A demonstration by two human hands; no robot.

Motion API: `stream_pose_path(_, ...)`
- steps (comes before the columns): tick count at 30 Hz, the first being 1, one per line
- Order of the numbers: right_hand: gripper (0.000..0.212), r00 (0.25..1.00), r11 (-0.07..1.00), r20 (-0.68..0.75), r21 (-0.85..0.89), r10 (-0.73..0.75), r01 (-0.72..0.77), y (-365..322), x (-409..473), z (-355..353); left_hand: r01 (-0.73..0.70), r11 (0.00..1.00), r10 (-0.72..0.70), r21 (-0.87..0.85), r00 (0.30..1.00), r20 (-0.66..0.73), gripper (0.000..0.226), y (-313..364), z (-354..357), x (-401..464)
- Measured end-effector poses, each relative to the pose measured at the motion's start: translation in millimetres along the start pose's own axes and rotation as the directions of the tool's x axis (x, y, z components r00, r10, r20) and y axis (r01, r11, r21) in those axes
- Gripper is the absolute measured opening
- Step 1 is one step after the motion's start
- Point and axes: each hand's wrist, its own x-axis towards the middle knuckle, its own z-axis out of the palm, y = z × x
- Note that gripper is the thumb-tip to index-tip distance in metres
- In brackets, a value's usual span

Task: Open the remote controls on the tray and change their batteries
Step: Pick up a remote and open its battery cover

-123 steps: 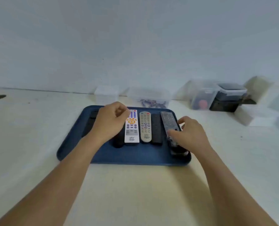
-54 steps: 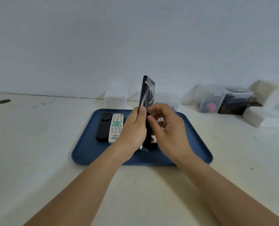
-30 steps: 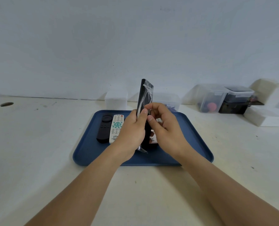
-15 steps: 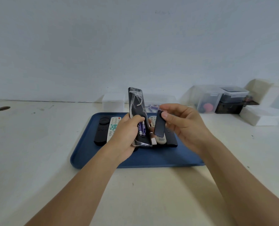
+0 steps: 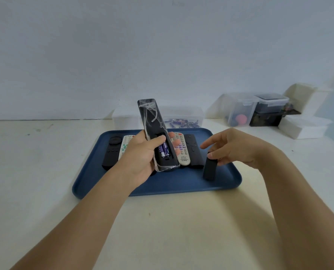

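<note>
Your left hand [image 5: 142, 154] grips a black remote [image 5: 156, 133] wrapped in clear film, tilted back-side up above the blue tray [image 5: 88, 184], thumb laid across it. Its battery compartment lies open, with blue batteries [image 5: 164, 150] seated inside. Your right hand [image 5: 233, 148] pinches the top of the black battery cover [image 5: 209, 169], which stands on end on the tray near its right edge, the forefinger stretched out. Along the tray's far side lie a black remote with a round pad [image 5: 111, 151], a white remote [image 5: 126, 144] partly hidden by your left hand, a beige remote [image 5: 182, 152] and a slim black remote [image 5: 193, 151]. The tray sits mid-worktop [image 5: 45, 172]. Beyond its far edge stands a clear box of loose batteries [image 5: 183, 117]; more containers [image 5: 259, 110] cluster at the far right corner.
</note>
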Motion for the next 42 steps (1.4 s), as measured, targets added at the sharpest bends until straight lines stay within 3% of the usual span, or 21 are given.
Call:
stream_pose_path(15,0.038,0.999,0.897,-0.043,-0.440,0.026,-0.042,12,2,-8,-0.057,0.994,0.055,0.094,0.998,0.025,0.028,-8,7,-2)
stream_pose_path(18,0.038,0.990,0.850,-0.104,-0.526,-0.100,0.030,7,-1,-7,-0.015,1.000,0.014,0.016,0.999,0.031,0.029,-7,8,-3)
stream_pose_path(19,0.033,0.964,0.876,-0.150,-0.465,-0.221,0.128,2,-1,-2,0.019,0.999,-0.017,-0.039,0.999,0.041,0.029,-6,10,-3)
stream_pose_path(21,0.025,0.856,0.895,-0.262,-0.153,-0.446,0.419,-14,-4,21,0.091,0.988,-0.084,-0.124,0.995,0.060,0.037,-2,13,-5)
stream_pose_path(22,0.022,0.801,0.845,-0.321,0.006,-0.505,0.535,-23,-6,36,0.105,0.985,-0.098,-0.135,0.993,0.059,0.042,-1,12,-5)
stream_pose_path(24,0.021,0.721,0.749,-0.405,0.118,-0.563,0.652,-33,-7,65,0.091,0.987,-0.087,-0.133,0.996,0.037,0.046,-3,10,-1)
stream_pose_path(29,0.023,0.664,0.716,-0.376,0.001,-0.646,0.698,-28,-4,90,-0.003,0.995,0.008,-0.096,0.999,0.046,0.050,-2,4,3)
stream_pose_path(32,0.026,0.671,0.719,-0.332,-0.033,-0.663,0.694,-24,-1,91,-0.110,0.993,0.109,0.051,0.994,0.014,0.060,-2,3,5)
stream_pose_path(36,0.029,0.664,0.713,-0.323,-0.051,-0.674,0.699,-25,-2,91,-0.165,0.967,0.150,0.196,0.985,0.087,0.066,-6,-2,6)
stream_pose_path(42,0.030,0.647,0.700,-0.329,-0.066,-0.688,0.711,-26,-2,92,-0.264,0.925,0.224,0.272,0.960,0.169,0.069,-9,-2,6)
